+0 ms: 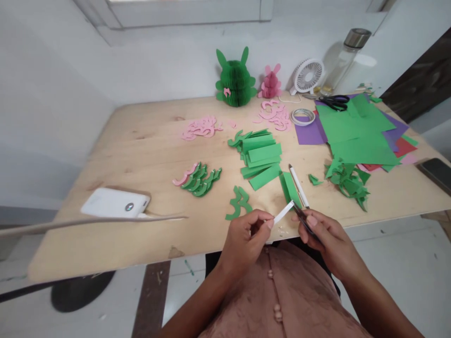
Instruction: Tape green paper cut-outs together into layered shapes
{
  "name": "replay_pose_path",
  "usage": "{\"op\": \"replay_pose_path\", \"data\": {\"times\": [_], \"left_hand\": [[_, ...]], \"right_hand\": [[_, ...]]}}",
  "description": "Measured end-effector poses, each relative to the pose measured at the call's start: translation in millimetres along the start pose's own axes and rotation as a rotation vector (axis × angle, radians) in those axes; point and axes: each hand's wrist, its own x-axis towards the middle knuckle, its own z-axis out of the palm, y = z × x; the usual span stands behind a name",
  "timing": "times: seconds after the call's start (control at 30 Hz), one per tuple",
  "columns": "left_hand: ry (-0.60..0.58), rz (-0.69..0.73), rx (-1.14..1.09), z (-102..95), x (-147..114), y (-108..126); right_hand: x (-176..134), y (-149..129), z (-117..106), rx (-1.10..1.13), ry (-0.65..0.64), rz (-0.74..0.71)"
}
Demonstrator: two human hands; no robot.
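Left hand (248, 234), nearer than the white pen (299, 186) and to its left, pinches a narrow white strip (282, 213) between thumb and fingers, while the right hand (329, 235), just nearer than the pen, grips dark scissors (303, 220) whose tips meet the strip's end. Left of the pen lie curved green cutouts (237, 203), a folded green piece (289, 188) right beside it, and layered green strips (264, 154); well beyond it stand green (236, 80) and pink (270, 86) paper figures.
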Motion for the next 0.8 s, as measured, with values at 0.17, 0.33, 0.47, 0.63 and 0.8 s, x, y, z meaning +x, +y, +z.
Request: {"op": "replay_pose_path", "data": {"times": [0.17, 0.33, 0.47, 0.63, 0.8], "left_hand": [[-0.006, 0.008, 0.005, 0.7, -0.7, -2.3], [-0.009, 0.009, 0.003, 1.5, -0.6, -2.7], [-0.005, 0.003, -0.004, 1.8, -0.7, -2.6], [-0.004, 0.004, -0.014, 2.1, -0.4, -2.2], [0.003, 0.011, -0.016, 2.1, -0.3, -1.4]], "right_hand": [[-0.7, -1.5, 0.5, -0.02, 0.01, -0.018], [0.4, 2.3, -0.4, -0.036, 0.009, -0.045], [0.5, 4.5, -1.1, -0.033, 0.014, -0.055], [0.4, 2.9, 0.0, -0.053, 0.011, -0.081], [2.1, 2.5, 1.0, -0.066, 0.026, -0.099]]}}
